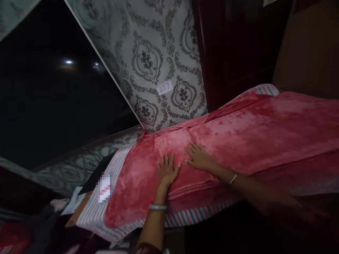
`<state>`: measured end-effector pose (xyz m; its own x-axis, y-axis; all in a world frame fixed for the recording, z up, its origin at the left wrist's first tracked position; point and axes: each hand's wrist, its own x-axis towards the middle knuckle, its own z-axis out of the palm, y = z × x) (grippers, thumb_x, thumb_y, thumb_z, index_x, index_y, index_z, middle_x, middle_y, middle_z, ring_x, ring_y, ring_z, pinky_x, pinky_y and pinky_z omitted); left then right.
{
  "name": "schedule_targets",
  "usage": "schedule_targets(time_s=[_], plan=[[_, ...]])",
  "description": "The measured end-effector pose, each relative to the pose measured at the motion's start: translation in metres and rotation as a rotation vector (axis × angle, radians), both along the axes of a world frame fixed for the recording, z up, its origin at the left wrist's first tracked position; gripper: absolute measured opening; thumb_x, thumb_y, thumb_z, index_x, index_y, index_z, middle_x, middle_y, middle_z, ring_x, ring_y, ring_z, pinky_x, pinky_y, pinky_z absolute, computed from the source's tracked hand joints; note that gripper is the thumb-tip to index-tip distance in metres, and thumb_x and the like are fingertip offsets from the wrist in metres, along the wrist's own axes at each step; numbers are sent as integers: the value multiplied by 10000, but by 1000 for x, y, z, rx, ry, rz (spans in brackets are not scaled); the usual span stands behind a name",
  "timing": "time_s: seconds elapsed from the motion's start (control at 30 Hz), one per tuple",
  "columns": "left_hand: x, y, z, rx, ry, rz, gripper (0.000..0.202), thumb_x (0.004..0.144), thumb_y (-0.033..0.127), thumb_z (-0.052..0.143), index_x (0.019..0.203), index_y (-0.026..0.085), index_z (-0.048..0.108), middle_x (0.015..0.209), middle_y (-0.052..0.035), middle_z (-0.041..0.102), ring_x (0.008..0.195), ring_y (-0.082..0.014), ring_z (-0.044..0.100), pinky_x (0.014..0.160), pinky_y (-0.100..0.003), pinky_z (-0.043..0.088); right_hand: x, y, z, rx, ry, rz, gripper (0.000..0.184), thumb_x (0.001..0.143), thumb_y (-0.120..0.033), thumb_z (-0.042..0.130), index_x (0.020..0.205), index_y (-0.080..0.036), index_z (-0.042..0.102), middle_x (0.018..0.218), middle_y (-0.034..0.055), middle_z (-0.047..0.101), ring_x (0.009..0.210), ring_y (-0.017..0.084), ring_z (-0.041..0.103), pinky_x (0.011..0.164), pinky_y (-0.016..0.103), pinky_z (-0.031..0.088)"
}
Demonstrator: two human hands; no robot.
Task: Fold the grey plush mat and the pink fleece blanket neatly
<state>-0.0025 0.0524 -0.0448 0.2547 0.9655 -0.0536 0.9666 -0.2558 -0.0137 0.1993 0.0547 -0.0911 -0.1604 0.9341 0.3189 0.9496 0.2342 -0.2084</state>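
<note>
A pink-red plush blanket (238, 137) lies folded in layers along a long padded surface. My left hand (167, 171), with a pale bangle on its wrist, rests flat on it with the fingers spread. Just to the right, my right hand (198, 157) also presses flat on the plush, fingers apart and a thin bracelet on the wrist. Neither hand holds anything. Under the blanket a striped cloth (185, 217) shows along the near edge and at the left end.
Behind the blanket stands a patterned papered wall (147, 60) with a paper label (164, 87) reading 277. A large dark screen (58, 91) fills the left. Dark wood panelling (233, 53) rises at the back right. Piled clothes (45, 222) lie at the lower left.
</note>
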Motion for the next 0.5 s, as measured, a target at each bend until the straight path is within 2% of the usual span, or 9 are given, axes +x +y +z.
schedule_targets(time_s=[0.17,0.27,0.33,0.4,0.5], plan=[[0,-6,2,39,-27,-70,642,995,555,272,1594,326,244,1689,-7,140,1566,-317,48,1217,-670,68,1,-2,3,-25,1,0,738,949,-576,456,1547,-147,412,1615,189,318,1518,334,222,1206,576,176],[-5,-1,12,-24,-62,-111,578,1002,467,322,1566,341,323,1675,-1,216,1564,-287,115,1224,-658,64,2,1,13,-94,-5,8,755,934,-576,485,1549,-146,407,1611,197,323,1513,348,231,1198,585,188],[-9,12,25,-37,-91,-107,543,1005,384,330,1541,320,383,1663,-18,266,1555,-261,174,1237,-625,97,-2,9,27,-127,-4,9,713,936,-545,499,1525,-147,448,1569,205,398,1486,349,297,1194,572,211],[-10,31,40,15,-113,-53,538,1003,302,302,1529,268,412,1651,-55,303,1545,-241,215,1247,-587,138,-12,22,45,-135,18,-3,634,960,-487,474,1505,-163,479,1532,199,455,1454,334,362,1189,543,241],[-5,58,49,121,-123,68,563,997,264,281,1547,191,374,1651,-107,295,1540,-248,231,1240,-570,197,-30,46,64,-119,70,8,564,1007,-398,375,1527,-194,451,1572,161,411,1466,302,351,1193,524,249]])
